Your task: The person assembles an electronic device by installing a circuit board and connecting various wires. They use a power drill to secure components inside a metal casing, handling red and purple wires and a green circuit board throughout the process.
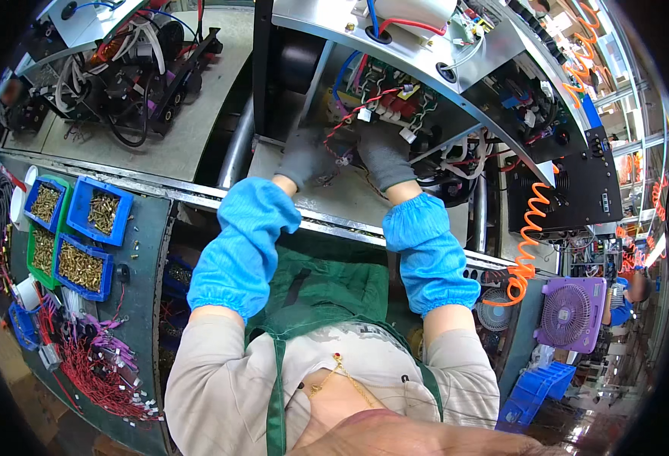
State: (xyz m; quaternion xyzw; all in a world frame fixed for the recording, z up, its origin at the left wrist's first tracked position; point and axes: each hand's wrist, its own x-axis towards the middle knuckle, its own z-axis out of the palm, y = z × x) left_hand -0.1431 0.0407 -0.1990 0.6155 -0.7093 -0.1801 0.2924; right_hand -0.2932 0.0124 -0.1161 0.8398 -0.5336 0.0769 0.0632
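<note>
Both my hands wear grey gloves and reach into an open metal equipment chassis (456, 95) in front of me. My left hand (305, 158) is by the lower left of its interior, its fingers blurred in shadow. My right hand (384, 158) is to the right, its fingertips hidden in the dark. A red twisted wire pair (349, 120) runs down between the hands, beside a small part (343, 159) with thin leads. White connectors (407, 134) hang just above my right hand, in front of a circuit board (395, 93). Whether either hand grips a wire is unclear.
Another open chassis (121, 72) with loose cables stands at left. Blue bins (82, 266) of brass-coloured screws and a heap of red wires (102, 372) lie on the left bench. An orange coiled hose (530, 235) hangs at right, near a purple fan (570, 313) and a blue crate (536, 391).
</note>
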